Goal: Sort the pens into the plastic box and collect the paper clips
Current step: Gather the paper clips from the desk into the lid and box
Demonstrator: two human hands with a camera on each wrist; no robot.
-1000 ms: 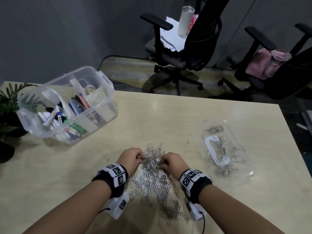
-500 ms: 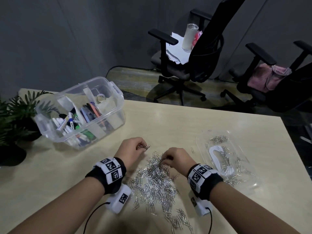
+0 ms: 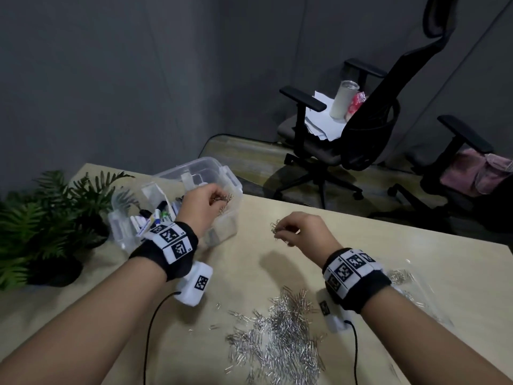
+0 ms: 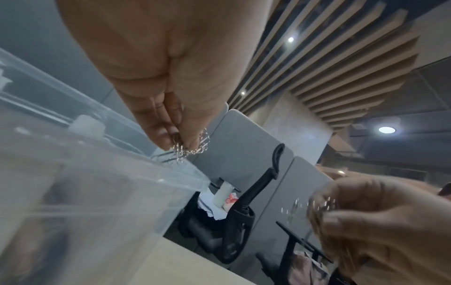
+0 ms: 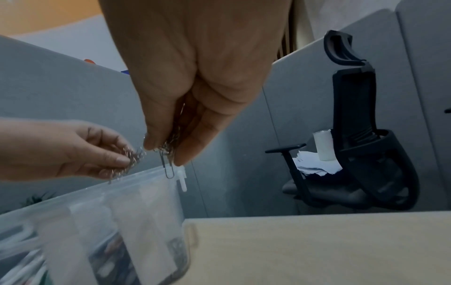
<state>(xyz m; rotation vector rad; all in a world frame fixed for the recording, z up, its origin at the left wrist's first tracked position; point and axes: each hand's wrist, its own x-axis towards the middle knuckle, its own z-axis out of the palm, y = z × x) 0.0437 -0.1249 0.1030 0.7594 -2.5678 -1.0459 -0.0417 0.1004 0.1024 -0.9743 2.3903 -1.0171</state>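
Over the plastic box (image 3: 211,173), pens (image 3: 155,215) already inside, the left hand (image 3: 204,205) pinches paper clips (image 3: 226,200) for dropping; right of the box, the right hand (image 3: 302,232) pinches more above the counter (image 3: 402,273), likely next in.

No readable text; wristbands (image 3: 174,241) bear only square coded markers.
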